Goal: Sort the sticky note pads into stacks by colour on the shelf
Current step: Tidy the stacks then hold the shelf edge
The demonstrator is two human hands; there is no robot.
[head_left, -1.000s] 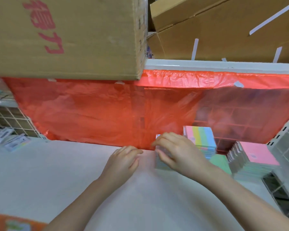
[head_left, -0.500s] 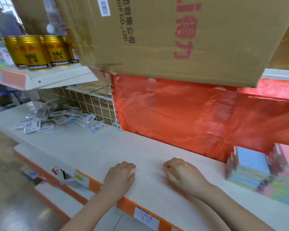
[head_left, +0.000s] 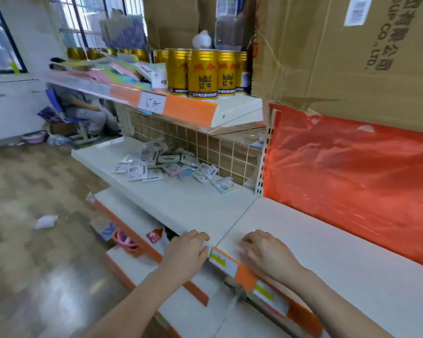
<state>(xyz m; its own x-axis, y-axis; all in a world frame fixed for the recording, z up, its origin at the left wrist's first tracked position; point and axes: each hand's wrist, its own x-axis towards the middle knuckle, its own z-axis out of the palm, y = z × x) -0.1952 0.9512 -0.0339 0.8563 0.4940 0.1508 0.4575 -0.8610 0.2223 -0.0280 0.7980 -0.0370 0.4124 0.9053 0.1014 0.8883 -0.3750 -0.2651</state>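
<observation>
A loose heap of small wrapped sticky note pads (head_left: pixel 167 165) lies on the white shelf (head_left: pixel 193 203) to my left, against the tiled back wall. My left hand (head_left: pixel 187 254) rests at the shelf's front edge with fingers loosely curled, holding nothing. My right hand (head_left: pixel 266 254) lies on the neighbouring shelf board near its orange price strip, fingers relaxed and blurred, also holding nothing. The sorted pad stacks are outside the view.
Gold drink cans (head_left: pixel 202 74) stand on the upper shelf (head_left: pixel 188 108), beside more coloured pads (head_left: pixel 122 71). A big cardboard box (head_left: pixel 352 57) overhangs red plastic sheeting (head_left: pixel 352 176). A seated person (head_left: pixel 83 111) is at the far left. Litter lies on the floor.
My view has swung far to the left, so the sorted stacks on the right have left the frame. Both hands have drawn back to the shelf's front edge, holding nothing.
</observation>
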